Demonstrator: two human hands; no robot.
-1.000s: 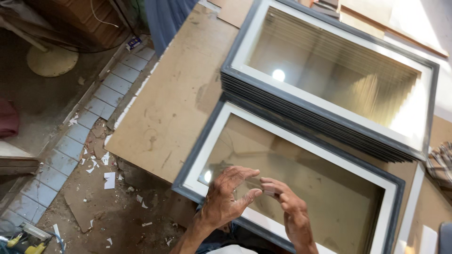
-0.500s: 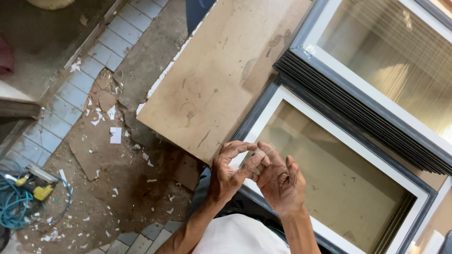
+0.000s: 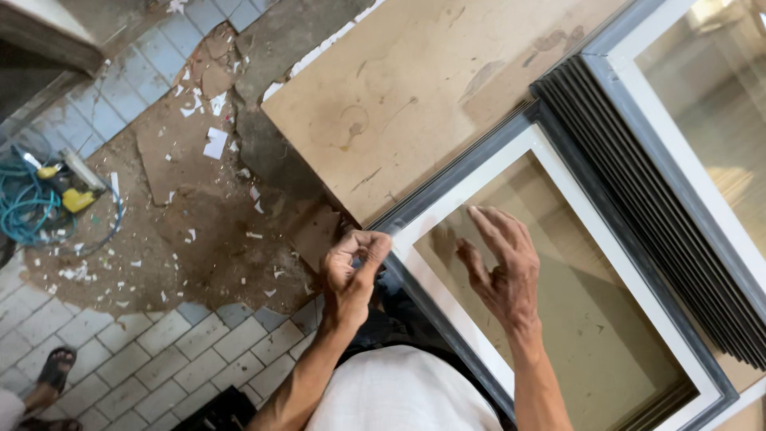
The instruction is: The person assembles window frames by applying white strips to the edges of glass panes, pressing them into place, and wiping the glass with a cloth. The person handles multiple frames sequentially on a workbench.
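At the framed glass panel's (image 3: 558,319) near corner, left hand (image 3: 351,267) pinches the frame edge; right hand (image 3: 501,267) hovers released.

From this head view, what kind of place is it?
Probably a small window-making workshop or building site. Glazed frames lie in stacks on a worn board; the tiled floor is littered with scraps, and a coiled hose lies beside a yellow tool.

Grey-and-white window frame (image 3: 511,160), tan board (image 3: 423,88), teal hose (image 3: 24,203).
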